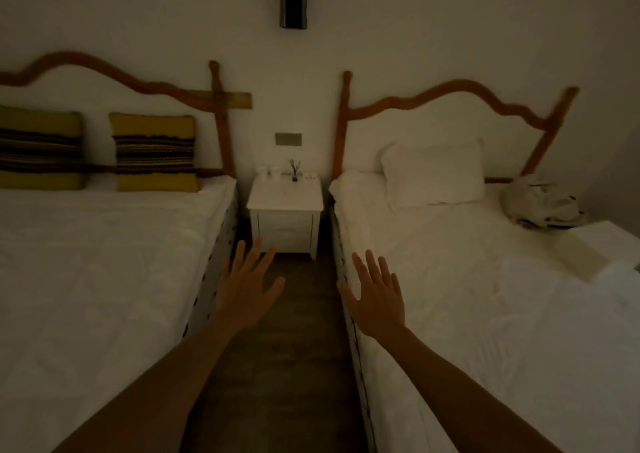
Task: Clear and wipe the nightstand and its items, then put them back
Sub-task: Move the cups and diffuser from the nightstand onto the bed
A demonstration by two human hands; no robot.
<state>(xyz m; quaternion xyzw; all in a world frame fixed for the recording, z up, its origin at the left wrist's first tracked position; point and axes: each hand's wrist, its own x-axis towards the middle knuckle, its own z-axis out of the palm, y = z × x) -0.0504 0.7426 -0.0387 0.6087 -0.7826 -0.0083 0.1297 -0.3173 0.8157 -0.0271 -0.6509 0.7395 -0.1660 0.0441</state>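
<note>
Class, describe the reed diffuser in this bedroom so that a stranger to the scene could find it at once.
Start at the two beds with wavy wooden headboards; in the gap between them stands a white nightstand. Along the back edge of its top runs a row of small items. The reed diffuser stands near the middle of that row: a small dark bottle with thin sticks fanning upward, the only dark thing among pale neighbours.

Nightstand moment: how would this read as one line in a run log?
stage: approach | left hand: open, holds nothing | right hand: open, holds nothing | nightstand: untouched, reed diffuser on top | wiping: not begun
</note>
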